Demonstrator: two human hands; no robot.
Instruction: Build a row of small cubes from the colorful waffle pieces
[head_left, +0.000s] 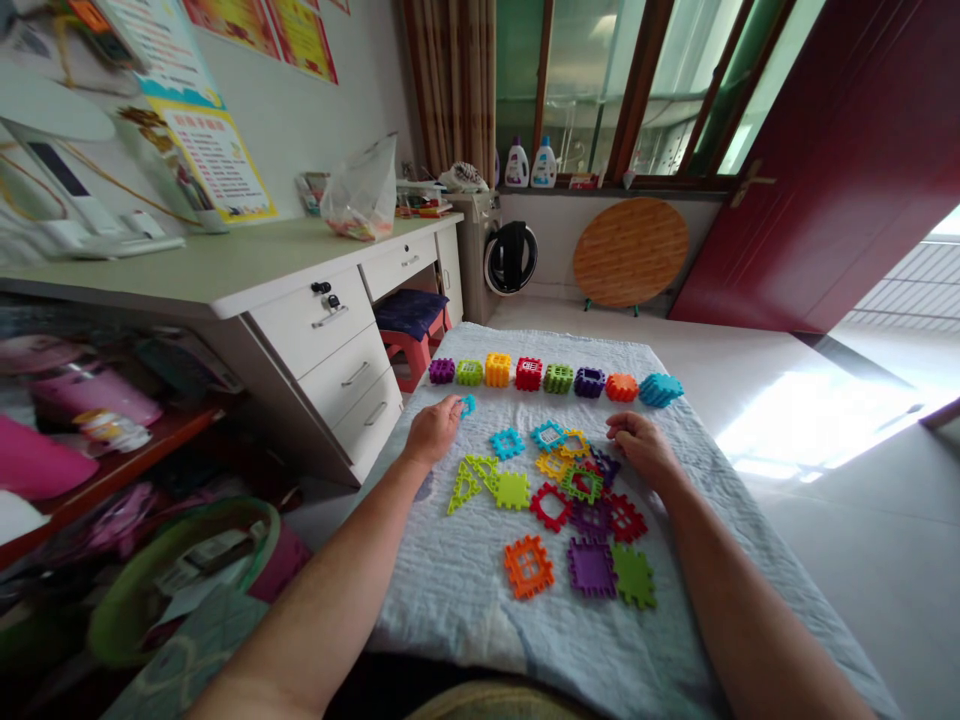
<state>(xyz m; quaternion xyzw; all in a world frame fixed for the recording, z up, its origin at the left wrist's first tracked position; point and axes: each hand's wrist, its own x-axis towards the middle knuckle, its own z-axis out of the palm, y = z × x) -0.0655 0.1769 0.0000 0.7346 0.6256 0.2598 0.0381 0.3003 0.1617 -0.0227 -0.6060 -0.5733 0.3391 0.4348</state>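
My left hand (435,432) is closed, pinching a light blue puzzle tile (467,406) at the left of the cloth. On the right, my right hand (637,440) hovers or rests near the pile with loosely bent fingers and nothing visible in them. Between the hands lie notched plastic tiles: a blue square frame (507,443), green triangle frames (463,486), a solid green square (513,491), a red frame (551,506) and several overlapping ones. Closer to me are an orange window tile (529,567), a purple square (592,567) and a green square (634,575).
Behind the hands stands a row of several assembled cubes, from a purple cube (442,371) to a blue block (661,389). A light blue cloth (450,610) covers the table. Left are a drawer desk (330,350) and a stool (412,315); a washing machine (480,250) stands behind.
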